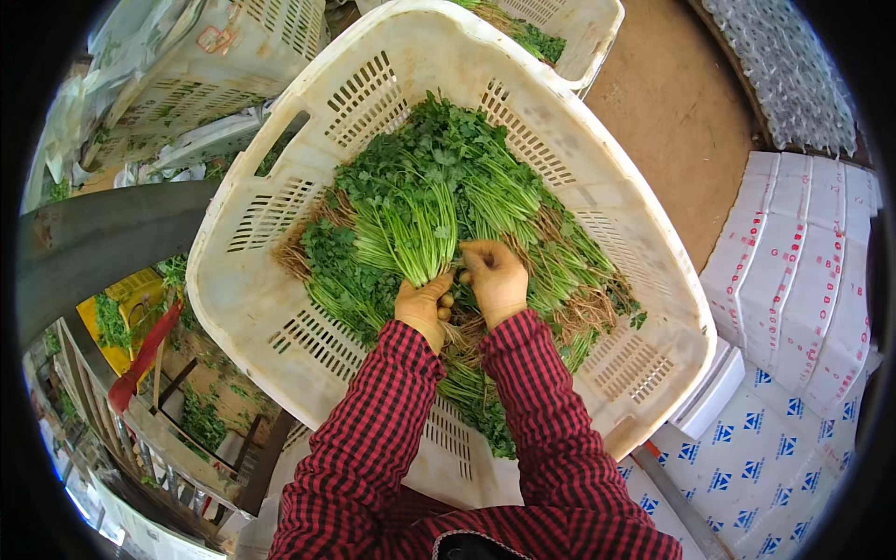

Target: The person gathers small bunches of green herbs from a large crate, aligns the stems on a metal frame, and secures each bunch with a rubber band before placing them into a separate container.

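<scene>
Green herbs (420, 201), white crate (644, 271), red-black check sleeves (373, 420).

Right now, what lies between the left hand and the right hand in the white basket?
In the head view, the left hand and right hand grip one bunch of herbs in the basket. Only its pale stems fill the narrow gap.

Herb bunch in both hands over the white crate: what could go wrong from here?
The left hand and right hand grip one herb bunch near its stems, so loose stalks may slip out. Its stems lie tangled with neighbouring bunches; lifting might drag them along. The white crate sits tilted, so greens could slide toward its lower wall.
</scene>
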Action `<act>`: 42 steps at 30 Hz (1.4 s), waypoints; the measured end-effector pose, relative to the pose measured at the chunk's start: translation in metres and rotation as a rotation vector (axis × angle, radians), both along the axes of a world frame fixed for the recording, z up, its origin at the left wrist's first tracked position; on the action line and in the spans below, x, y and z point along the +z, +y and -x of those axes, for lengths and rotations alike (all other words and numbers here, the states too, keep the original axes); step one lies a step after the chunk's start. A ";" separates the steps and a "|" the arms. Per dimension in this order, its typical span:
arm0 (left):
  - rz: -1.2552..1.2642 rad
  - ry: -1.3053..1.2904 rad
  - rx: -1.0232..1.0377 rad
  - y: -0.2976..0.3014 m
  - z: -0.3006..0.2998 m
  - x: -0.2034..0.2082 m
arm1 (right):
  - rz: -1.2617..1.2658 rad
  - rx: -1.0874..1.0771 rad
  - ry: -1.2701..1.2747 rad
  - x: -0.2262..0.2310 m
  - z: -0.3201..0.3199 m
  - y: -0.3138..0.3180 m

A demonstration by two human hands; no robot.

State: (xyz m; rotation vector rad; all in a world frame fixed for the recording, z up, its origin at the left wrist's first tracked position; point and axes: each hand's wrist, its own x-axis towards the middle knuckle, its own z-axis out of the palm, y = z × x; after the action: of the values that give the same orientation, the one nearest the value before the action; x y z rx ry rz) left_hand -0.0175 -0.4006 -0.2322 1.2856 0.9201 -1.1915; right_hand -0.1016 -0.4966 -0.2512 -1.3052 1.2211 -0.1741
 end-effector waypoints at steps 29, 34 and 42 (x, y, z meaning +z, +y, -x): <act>0.492 -0.372 0.454 0.059 0.027 0.047 | -0.492 0.482 -0.070 0.171 -0.018 0.023; 0.222 -0.649 0.072 0.052 0.030 0.069 | 0.223 0.236 -0.171 0.147 -0.031 0.044; 0.536 -0.249 0.575 0.065 0.029 0.075 | 0.875 0.660 -0.062 0.148 -0.059 0.064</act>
State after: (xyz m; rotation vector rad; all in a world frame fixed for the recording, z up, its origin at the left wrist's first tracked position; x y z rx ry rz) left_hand -0.0467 -0.3360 -0.1574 0.6499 0.6579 -0.7276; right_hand -0.0430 -0.4327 -0.1033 -2.3708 0.5882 -0.2796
